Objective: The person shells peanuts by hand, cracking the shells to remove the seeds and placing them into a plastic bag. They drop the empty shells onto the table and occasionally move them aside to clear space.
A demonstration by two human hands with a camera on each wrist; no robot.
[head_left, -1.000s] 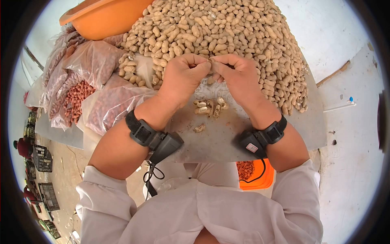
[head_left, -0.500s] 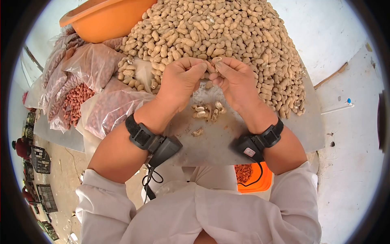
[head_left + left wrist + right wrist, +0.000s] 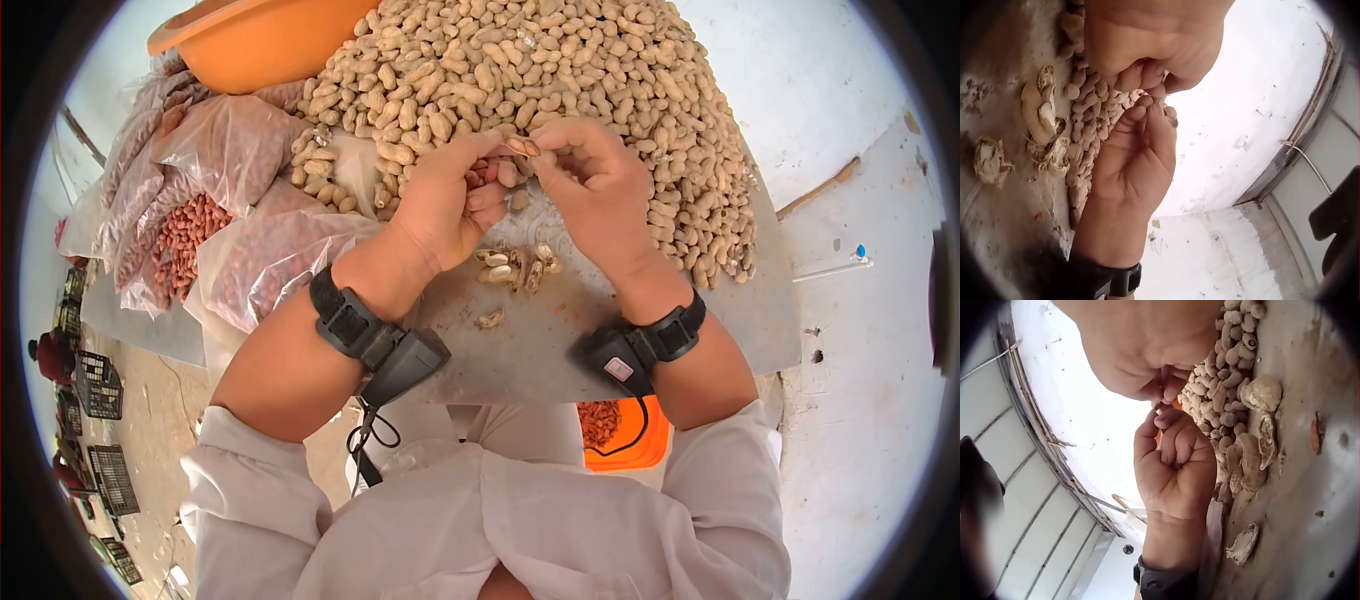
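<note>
In the head view, the left hand [image 3: 445,205] is turned partly palm-up, with reddish kernels [image 3: 480,175] in its curled fingers. Between its thumb side and the fingertips of the right hand [image 3: 595,185] is a small opened peanut [image 3: 521,147], pinched from both sides. The wrist views show the fingertips of both hands meeting: the right hand [image 3: 1132,156] below in the left wrist view, the left hand [image 3: 1179,462] below in the right wrist view. What lies inside the right hand's curled fingers is hidden. Broken shells [image 3: 515,268] lie on the grey table [image 3: 480,360] just below the hands.
A large heap of unshelled peanuts [image 3: 690,190] rises behind the hands. To the left are plastic bags [image 3: 225,150] of red kernels and an orange basin [image 3: 265,50]. Under the table edge stands an orange container [image 3: 645,440] with reddish contents. Black crates [image 3: 115,480] stand on the floor.
The left hand has rolled open toward the camera, exposing kernels in its fingers. The right hand has shifted slightly up and right, its fingertips still meeting the left hand's.
</note>
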